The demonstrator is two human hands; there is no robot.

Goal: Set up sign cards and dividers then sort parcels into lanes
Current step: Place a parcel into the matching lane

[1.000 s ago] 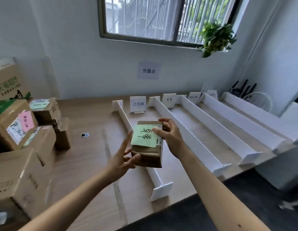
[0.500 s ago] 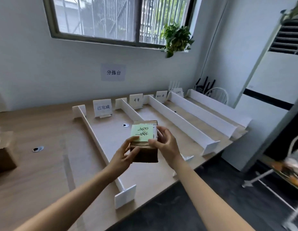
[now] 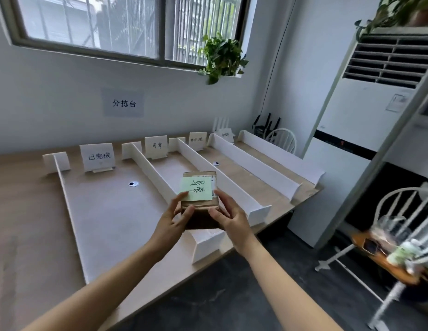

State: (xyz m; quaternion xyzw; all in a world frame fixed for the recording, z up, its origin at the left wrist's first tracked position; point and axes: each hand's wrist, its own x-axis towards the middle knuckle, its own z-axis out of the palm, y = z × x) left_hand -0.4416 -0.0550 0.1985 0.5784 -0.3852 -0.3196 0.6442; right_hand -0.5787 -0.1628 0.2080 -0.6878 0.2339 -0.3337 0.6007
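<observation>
Parcel: we are seeing a brown parcel [image 3: 201, 215] being held in both hands over the near part of the table [image 3: 29, 211], hiding a stretch of the second white divider [image 3: 151, 172] from the left.
Note: a green sticky note [image 3: 196, 189] with dark handwriting is lying on the parcel's top face.
Left hand: the left hand [image 3: 171, 222] is grasping the parcel's left side, one fingertip touching the note's corner.
Right hand: the right hand [image 3: 232, 218] is grasping the right side.
Sign cards: we are reading 已完成 on the leftmost sign card [image 3: 98, 156], standing at the far end.
</observation>
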